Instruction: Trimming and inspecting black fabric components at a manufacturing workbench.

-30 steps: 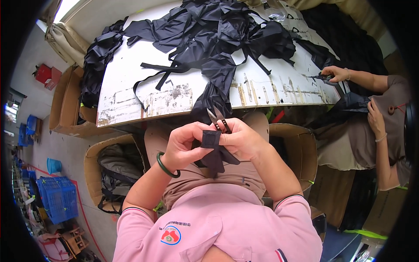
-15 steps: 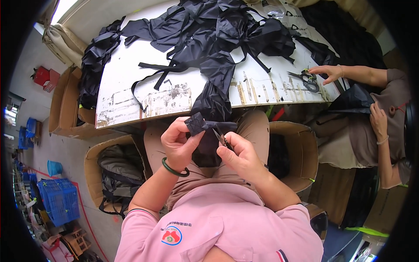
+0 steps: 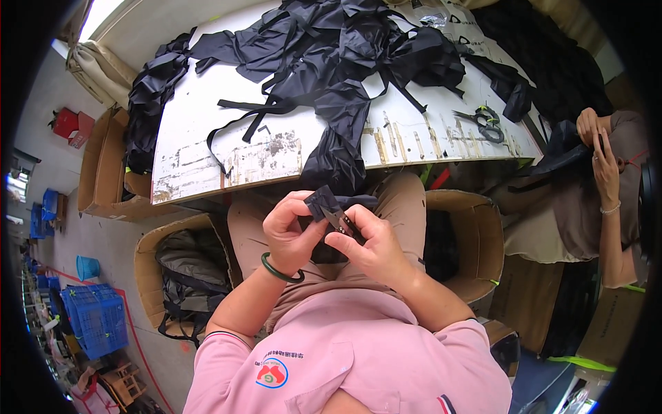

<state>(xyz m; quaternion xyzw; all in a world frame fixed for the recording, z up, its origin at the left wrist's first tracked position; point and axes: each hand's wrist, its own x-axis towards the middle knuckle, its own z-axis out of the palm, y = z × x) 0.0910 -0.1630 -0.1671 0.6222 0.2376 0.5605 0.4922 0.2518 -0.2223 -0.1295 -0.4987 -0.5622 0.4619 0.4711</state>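
Over my lap, my left hand [image 3: 288, 233] pinches the stitched corner of a black fabric piece [image 3: 320, 199] between thumb and fingers. My right hand [image 3: 374, 247] is closed around small thread snips [image 3: 338, 221], whose blades lie against the fabric beside my left thumb. Whether the blades are cutting a thread cannot be made out. Just beyond my hands, more black fabric [image 3: 339, 148] with straps drapes over the near edge of the white table [image 3: 200, 148].
Black-handled scissors [image 3: 488, 125] lie on the table's right side. Cardboard boxes stand by both my legs, the left box [image 3: 148, 276] holding a dark bag [image 3: 189, 265]. At the right, a co-worker's hands [image 3: 601, 155] are raised near dark fabric. Blue crates [image 3: 96, 317] sit at the left.
The snips have moved left onto the fabric corner, and my hands have come closer together. The co-worker's hand has left the scissors on the table and joined the other hand.
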